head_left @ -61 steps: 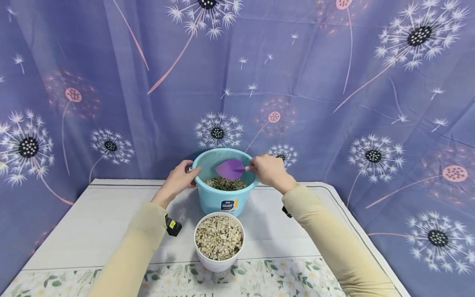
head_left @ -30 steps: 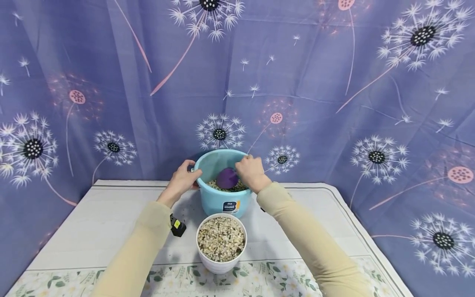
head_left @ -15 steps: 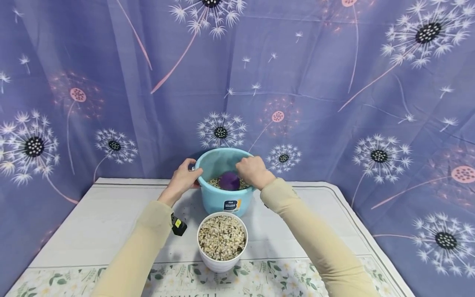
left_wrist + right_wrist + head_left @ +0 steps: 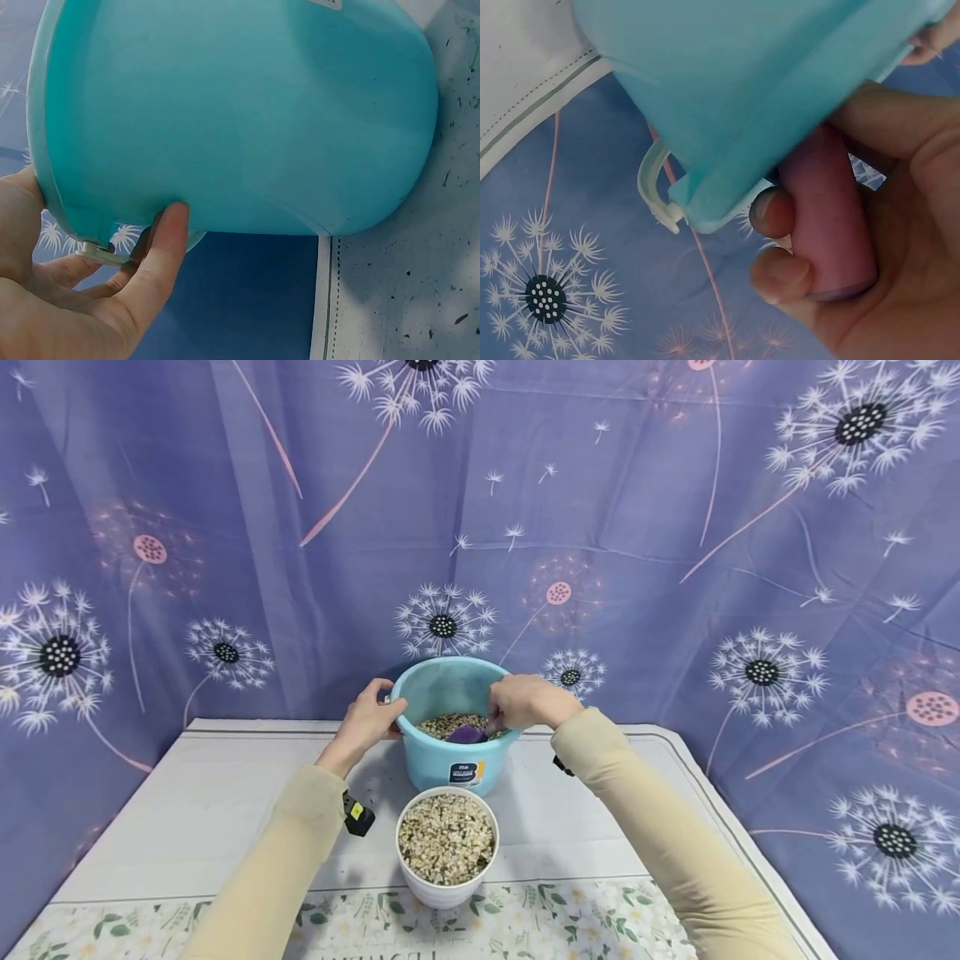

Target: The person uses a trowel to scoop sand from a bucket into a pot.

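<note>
A light blue bucket (image 4: pixel 442 766) stands near the back edge of the table, with a grainy potting mix (image 4: pixel 452 724) inside. My left hand (image 4: pixel 366 723) grips its rim from the left, thumb over the edge and fingers against the outer wall (image 4: pixel 225 135). At the right rim my right hand (image 4: pixel 529 701) holds a trowel by its pink handle (image 4: pixel 829 217). The purple trowel blade (image 4: pixel 468 735) lies low in the bucket, partly sunk in the mix. In front of the bucket, a white pot (image 4: pixel 441 896) is filled to near its rim with pale grainy mix (image 4: pixel 447 839).
A purple-blue curtain (image 4: pixel 352 585) with dandelion prints hangs behind and on both sides. The white table (image 4: pixel 225 810) has a floral strip (image 4: pixel 585 918) along its front. Dark crumbs are scattered beside the bucket. A white bucket handle (image 4: pixel 652 180) hangs at the bucket's side.
The trowel blade has gone from above the mix, down into it. My right hand first moved left over the bucket, then back to the right. My left hand stays on the rim.
</note>
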The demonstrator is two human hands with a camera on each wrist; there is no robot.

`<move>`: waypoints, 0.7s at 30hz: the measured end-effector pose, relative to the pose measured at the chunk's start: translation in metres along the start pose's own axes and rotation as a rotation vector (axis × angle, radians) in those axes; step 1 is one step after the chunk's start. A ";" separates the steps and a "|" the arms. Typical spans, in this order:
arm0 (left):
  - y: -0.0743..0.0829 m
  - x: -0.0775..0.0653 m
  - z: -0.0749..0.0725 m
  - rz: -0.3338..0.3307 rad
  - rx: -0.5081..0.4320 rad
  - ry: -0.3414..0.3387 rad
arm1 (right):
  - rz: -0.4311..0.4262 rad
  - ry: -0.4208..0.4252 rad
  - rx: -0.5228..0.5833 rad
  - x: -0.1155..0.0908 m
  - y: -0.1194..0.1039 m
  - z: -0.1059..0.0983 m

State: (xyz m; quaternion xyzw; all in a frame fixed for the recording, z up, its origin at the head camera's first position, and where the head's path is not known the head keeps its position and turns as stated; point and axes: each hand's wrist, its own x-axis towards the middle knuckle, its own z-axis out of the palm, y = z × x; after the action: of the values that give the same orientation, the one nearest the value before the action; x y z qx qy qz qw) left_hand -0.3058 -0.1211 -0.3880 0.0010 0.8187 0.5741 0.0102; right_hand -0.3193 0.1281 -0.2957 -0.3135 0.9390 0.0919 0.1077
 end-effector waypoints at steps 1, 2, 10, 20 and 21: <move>0.000 0.000 0.000 -0.001 0.004 0.001 | -0.010 -0.004 0.025 -0.001 0.001 -0.001; 0.000 0.000 -0.001 -0.001 0.003 -0.001 | -0.020 -0.006 0.049 -0.001 0.002 -0.002; 0.001 -0.001 0.001 -0.002 -0.031 -0.006 | -0.075 -0.023 0.199 -0.002 0.012 -0.004; 0.001 0.000 0.001 -0.009 -0.046 0.002 | -0.052 -0.012 0.197 0.000 0.010 -0.002; 0.001 -0.001 0.002 -0.008 -0.049 0.004 | -0.051 -0.013 0.197 0.001 0.009 -0.002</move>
State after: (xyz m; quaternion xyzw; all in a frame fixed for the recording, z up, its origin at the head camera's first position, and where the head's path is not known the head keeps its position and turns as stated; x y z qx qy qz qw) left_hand -0.3052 -0.1193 -0.3877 -0.0038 0.8046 0.5937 0.0107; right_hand -0.3257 0.1348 -0.2931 -0.3246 0.9345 -0.0015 0.1463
